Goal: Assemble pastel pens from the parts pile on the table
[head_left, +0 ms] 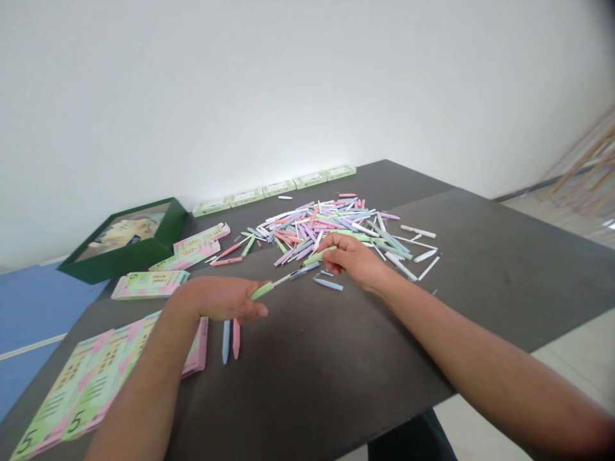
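Observation:
My left hand [230, 299] is closed on a light green pen part [262, 291]. A thin pale refill with a clear tip [284, 279] sticks out of that part toward the right. In my right hand [353, 261], pinched between the fingertips, is another light green pen barrel [314, 257], apart from the refill. Just behind my right hand spreads a pile of pastel pens and pen parts [331, 221]. A blue pen part [328, 283] lies on the table below my right hand. Under my left hand, a blue pen [225, 342] and a pink pen [236, 339] lie side by side.
Green and pink printed packs [81, 378] cover the left front of the dark table [327, 378], with more packs [151, 283] behind. A green box [158, 246] holding crumpled packaging stands at the left. Several pale green boxes [278, 187] line the wall.

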`<action>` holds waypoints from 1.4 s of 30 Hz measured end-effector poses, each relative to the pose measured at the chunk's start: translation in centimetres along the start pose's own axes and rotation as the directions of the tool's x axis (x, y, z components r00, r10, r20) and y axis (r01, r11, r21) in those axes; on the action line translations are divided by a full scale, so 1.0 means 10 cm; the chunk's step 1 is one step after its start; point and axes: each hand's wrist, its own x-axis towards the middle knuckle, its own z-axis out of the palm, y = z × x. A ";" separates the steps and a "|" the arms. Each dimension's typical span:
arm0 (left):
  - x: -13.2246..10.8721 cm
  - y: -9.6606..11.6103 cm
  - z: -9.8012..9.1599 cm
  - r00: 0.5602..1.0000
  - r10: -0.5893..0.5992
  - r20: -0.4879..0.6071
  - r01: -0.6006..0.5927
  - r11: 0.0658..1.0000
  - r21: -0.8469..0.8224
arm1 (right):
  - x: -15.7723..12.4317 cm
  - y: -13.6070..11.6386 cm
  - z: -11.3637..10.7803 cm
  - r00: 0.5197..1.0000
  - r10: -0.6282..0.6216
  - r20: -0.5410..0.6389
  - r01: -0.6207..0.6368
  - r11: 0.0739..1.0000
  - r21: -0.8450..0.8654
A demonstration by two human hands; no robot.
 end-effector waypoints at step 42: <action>0.05 -0.03 0.03 0.999 0.017 0.032 -0.015 0.999 -0.050 | -0.09 0.03 0.04 0.942 0.008 0.336 0.278 0.544 -0.792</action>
